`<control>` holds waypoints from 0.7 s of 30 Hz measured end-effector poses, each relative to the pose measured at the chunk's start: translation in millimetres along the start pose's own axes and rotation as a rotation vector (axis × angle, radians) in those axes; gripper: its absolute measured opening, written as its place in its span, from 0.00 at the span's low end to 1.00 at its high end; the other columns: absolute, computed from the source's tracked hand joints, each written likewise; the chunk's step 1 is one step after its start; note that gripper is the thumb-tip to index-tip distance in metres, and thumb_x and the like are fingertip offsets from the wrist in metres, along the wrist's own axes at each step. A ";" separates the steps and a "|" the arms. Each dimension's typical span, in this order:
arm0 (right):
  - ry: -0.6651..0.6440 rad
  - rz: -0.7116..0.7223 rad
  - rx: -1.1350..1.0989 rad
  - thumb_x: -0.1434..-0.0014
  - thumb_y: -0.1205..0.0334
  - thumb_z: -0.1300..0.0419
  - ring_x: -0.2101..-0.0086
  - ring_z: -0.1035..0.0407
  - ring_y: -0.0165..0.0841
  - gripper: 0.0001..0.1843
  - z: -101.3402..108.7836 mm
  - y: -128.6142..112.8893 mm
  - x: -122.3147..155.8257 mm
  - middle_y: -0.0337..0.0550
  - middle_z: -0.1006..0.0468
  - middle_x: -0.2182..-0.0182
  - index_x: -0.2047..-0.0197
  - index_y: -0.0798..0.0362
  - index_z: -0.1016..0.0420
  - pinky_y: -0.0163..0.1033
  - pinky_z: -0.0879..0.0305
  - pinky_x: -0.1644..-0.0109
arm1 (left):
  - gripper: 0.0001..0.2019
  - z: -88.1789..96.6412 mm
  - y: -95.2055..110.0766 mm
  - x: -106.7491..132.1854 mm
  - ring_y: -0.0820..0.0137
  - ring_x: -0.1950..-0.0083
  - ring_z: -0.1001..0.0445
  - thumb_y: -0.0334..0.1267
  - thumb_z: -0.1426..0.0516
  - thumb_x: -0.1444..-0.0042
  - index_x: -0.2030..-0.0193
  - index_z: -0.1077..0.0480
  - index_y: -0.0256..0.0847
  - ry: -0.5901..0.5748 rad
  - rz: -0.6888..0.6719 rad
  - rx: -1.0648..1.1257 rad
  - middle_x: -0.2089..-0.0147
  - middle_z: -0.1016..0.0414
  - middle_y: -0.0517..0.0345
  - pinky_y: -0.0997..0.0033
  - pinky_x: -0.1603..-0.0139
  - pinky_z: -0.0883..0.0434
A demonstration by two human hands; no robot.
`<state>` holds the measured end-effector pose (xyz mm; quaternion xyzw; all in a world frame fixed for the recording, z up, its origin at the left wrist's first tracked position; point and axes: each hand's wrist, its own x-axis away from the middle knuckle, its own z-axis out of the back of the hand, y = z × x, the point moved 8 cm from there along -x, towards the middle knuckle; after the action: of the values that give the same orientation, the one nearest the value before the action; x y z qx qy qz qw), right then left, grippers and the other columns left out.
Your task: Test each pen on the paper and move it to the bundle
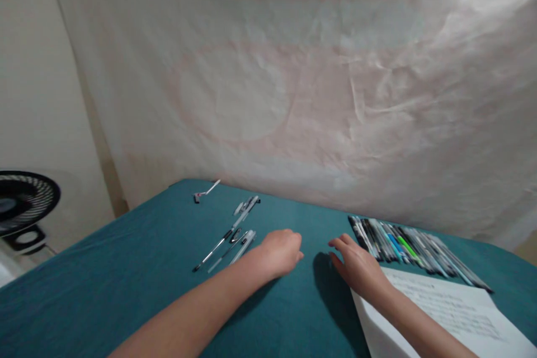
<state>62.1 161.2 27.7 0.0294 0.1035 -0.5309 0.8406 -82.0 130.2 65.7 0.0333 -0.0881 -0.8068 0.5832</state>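
My left hand [280,251] rests on the teal tablecloth [126,279] with its fingers curled under, just right of a few loose pens [229,240]. What it holds, if anything, is hidden. My right hand [356,265] lies beside it with its fingers bent and together, its wrist over a white printed sheet [444,313]. Right of that hand lies a row of several pens [411,249] side by side. Neither hand touches the pens.
A small pen part [205,191] lies near the table's far edge, with another short pen [247,204] behind the loose ones. A creased pale cloth [293,78] hangs behind the table. A black fan [23,201] stands at the left.
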 end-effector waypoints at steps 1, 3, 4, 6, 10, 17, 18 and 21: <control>-0.021 0.040 -0.057 0.41 0.63 0.53 0.66 0.30 0.33 0.14 -0.9 -12.6 8.6 0.45 0.31 0.61 0.56 0.52 0.31 0.35 0.39 0.66 | 0.10 8.0 -15.1 -0.3 0.58 0.57 0.26 0.38 0.45 0.47 0.60 0.28 0.37 -0.012 0.040 -0.011 0.60 0.25 0.46 0.65 0.58 0.31; -0.049 0.098 -0.150 0.41 0.64 0.54 0.66 0.30 0.33 0.14 -3.1 -33.9 24.1 0.44 0.31 0.61 0.56 0.51 0.31 0.35 0.38 0.65 | 0.08 20.0 -46.8 0.5 0.59 0.57 0.26 0.36 0.45 0.46 0.63 0.27 0.36 -0.028 0.124 -0.029 0.61 0.24 0.45 0.65 0.58 0.32; -0.057 0.115 -0.186 0.41 0.64 0.54 0.67 0.30 0.33 0.14 -4.7 -42.1 30.5 0.44 0.31 0.61 0.56 0.50 0.31 0.35 0.38 0.65 | 0.07 23.5 -62.5 1.4 0.60 0.57 0.27 0.33 0.45 0.46 0.63 0.27 0.36 -0.033 0.169 -0.039 0.62 0.24 0.46 0.66 0.57 0.32; -0.074 0.146 -0.256 0.42 0.65 0.55 0.67 0.30 0.32 0.14 -9.0 -55.5 40.4 0.43 0.31 0.62 0.57 0.49 0.31 0.35 0.37 0.65 | 0.06 24.9 -90.5 3.7 0.62 0.57 0.27 0.32 0.45 0.46 0.63 0.28 0.35 -0.048 0.257 -0.048 0.62 0.25 0.47 0.66 0.58 0.32; -0.076 0.182 -0.392 0.42 0.67 0.55 0.68 0.30 0.31 0.15 -16.5 -68.7 50.5 0.43 0.32 0.63 0.58 0.48 0.31 0.34 0.36 0.64 | 0.11 12.0 -121.3 4.7 0.66 0.57 0.29 0.38 0.47 0.42 0.54 0.33 0.35 -0.105 0.342 -0.029 0.55 0.30 0.52 0.60 0.57 0.30; -0.052 0.190 -0.485 0.42 0.66 0.55 0.67 0.31 0.31 0.14 -15.4 -66.7 54.3 0.42 0.32 0.62 0.58 0.48 0.31 0.34 0.36 0.63 | 0.14 -3.4 -130.3 3.9 0.65 0.55 0.30 0.38 0.47 0.42 0.51 0.35 0.37 -0.164 0.399 -0.033 0.51 0.32 0.51 0.60 0.57 0.30; -0.048 0.189 -0.491 0.42 0.66 0.55 0.67 0.31 0.31 0.14 -14.7 -66.2 54.4 0.42 0.32 0.62 0.58 0.48 0.31 0.34 0.36 0.63 | 0.14 -3.9 -129.7 4.4 0.65 0.54 0.30 0.38 0.47 0.42 0.51 0.35 0.37 -0.163 0.403 -0.043 0.51 0.33 0.51 0.60 0.56 0.30; -0.042 0.188 -0.496 0.42 0.67 0.55 0.67 0.31 0.30 0.14 -13.5 -65.6 54.7 0.42 0.32 0.62 0.58 0.48 0.31 0.34 0.36 0.63 | 0.13 -5.2 -125.7 6.2 0.65 0.54 0.30 0.39 0.47 0.42 0.51 0.35 0.36 -0.155 0.401 -0.068 0.51 0.32 0.51 0.59 0.56 0.31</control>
<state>23.9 86.4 7.2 -0.1791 0.2099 -0.4095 0.8696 -200.7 162.1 38.2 -0.0666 -0.1100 -0.6773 0.7244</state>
